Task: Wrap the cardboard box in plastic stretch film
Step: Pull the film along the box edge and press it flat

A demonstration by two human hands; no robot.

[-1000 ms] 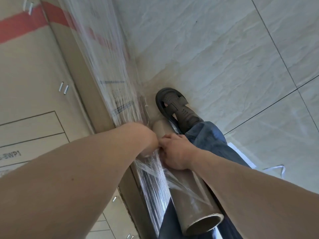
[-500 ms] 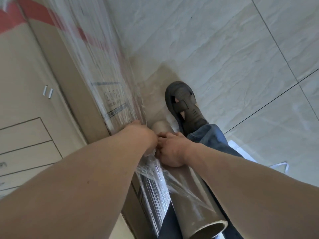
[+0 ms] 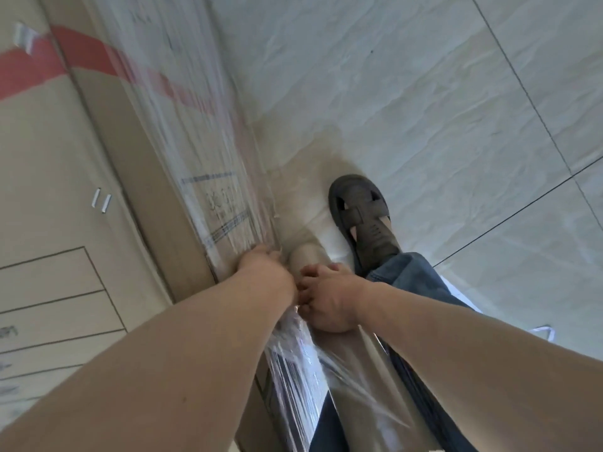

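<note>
Two hands, left hand and right hand, one film roll, one cardboard box.

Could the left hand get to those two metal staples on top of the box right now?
Probably yes. The left hand is pressing film against the box; nothing lies between it and the staples.

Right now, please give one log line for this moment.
left hand: pressing film on box | right hand: gripping roll | side: wrapped
</note>
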